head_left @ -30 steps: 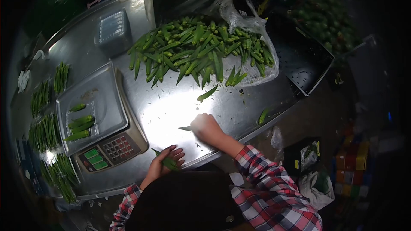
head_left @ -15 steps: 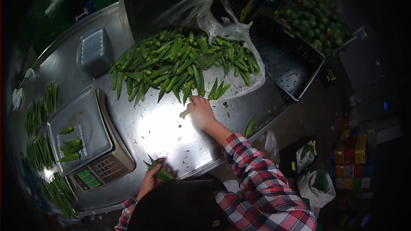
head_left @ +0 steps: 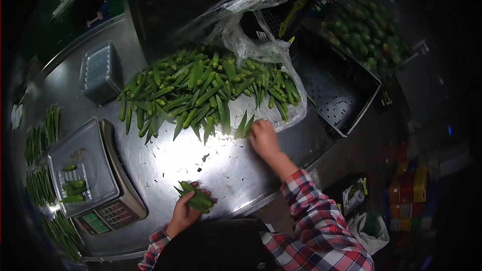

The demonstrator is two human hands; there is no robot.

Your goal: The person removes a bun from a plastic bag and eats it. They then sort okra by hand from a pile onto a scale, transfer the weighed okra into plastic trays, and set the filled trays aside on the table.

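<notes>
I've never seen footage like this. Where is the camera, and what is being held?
No machine here: a person works with bare hands, and the single round, warped picture comes from a camera worn on their head, looking down. The left hand is closed around a small bundle of okra pods. The right hand reaches to the near edge of a big pile of okra; whether it grips any pod is unclear. All this lies on a steel table, with a weighing scale at the left that carries a few pods, and a black crate beyond.
</notes>
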